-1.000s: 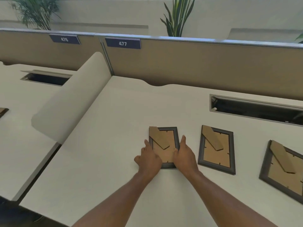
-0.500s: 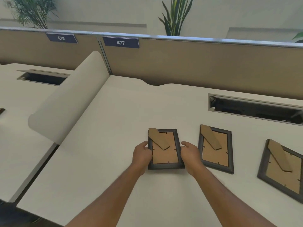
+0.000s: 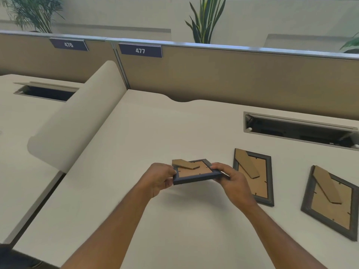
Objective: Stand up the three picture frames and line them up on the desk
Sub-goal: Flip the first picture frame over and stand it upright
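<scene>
Three dark-grey picture frames with brown cardboard backs and fold-out stands are on the cream desk [image 3: 155, 136]. The left frame [image 3: 196, 172] is lifted off the desk, back side up and tilted, its near edge raised toward me. My left hand [image 3: 159, 179] grips its left side and my right hand [image 3: 231, 179] grips its right side. The middle frame [image 3: 254, 177] lies face down to the right, partly behind my right hand. The right frame [image 3: 330, 200] lies face down, turned at an angle, near the picture's right edge.
An open cable tray slot [image 3: 299, 131] is cut into the desk behind the frames. A tan partition [image 3: 233, 80] labelled 477 closes the back. A curved cream divider [image 3: 77, 121] stands on the left, with a neighbouring desk [image 3: 23, 123] beyond it.
Both hands moved from resting over the left frame to gripping its two sides, then lifted it off the desk and tilted it. The other two frames stayed put.
</scene>
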The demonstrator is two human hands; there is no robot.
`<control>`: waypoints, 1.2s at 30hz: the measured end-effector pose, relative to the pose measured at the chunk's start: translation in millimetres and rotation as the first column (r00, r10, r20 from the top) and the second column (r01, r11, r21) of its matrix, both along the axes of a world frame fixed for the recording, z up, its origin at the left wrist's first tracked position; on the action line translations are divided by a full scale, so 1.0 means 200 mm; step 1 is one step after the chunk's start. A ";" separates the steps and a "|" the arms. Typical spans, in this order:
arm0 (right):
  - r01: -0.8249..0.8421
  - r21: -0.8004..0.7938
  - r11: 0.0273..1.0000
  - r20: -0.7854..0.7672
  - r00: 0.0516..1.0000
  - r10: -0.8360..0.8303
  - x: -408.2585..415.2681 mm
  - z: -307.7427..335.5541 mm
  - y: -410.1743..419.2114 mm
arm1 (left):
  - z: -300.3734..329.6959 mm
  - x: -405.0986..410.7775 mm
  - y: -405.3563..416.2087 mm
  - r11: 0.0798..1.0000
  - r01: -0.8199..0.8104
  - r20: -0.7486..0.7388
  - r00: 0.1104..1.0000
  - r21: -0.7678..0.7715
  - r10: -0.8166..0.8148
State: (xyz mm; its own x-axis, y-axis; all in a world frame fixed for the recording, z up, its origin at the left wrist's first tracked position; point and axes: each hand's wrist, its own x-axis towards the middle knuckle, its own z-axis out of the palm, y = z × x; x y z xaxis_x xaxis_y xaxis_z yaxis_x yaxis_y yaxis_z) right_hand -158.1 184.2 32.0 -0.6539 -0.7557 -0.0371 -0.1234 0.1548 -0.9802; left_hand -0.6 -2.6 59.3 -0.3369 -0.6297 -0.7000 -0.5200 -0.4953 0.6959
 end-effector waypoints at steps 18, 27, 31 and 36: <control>-0.044 0.054 0.998 -0.119 0.992 0.050 -0.10 0.14 -0.26 | -0.08 -0.12 -0.23 0.997 -0.035 -0.366 0.931 -0.069 0.007; -0.043 0.151 0.988 -0.009 0.999 0.045 -0.17 0.13 -0.52 | -0.11 -0.19 -0.31 0.988 -0.130 -0.314 0.944 -0.080 0.099; -0.051 0.161 0.986 0.019 0.999 0.049 -0.19 0.12 -0.58 | -0.12 -0.19 -0.33 0.983 -0.177 -0.279 0.947 -0.041 0.159; -0.050 0.165 0.985 0.017 0.999 0.048 -0.19 0.11 -0.62 | -0.13 -0.18 -0.33 0.977 -0.209 -0.267 0.944 -0.032 0.193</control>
State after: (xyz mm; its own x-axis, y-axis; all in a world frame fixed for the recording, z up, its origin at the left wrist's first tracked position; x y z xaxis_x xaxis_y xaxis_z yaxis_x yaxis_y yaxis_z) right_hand -195.6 60.5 53.1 -0.6146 -0.7698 -0.1724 -0.1221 0.3087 -0.9433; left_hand -37.0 -68.8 33.2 -0.3650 -0.7408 -0.5638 -0.2104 -0.5243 0.8251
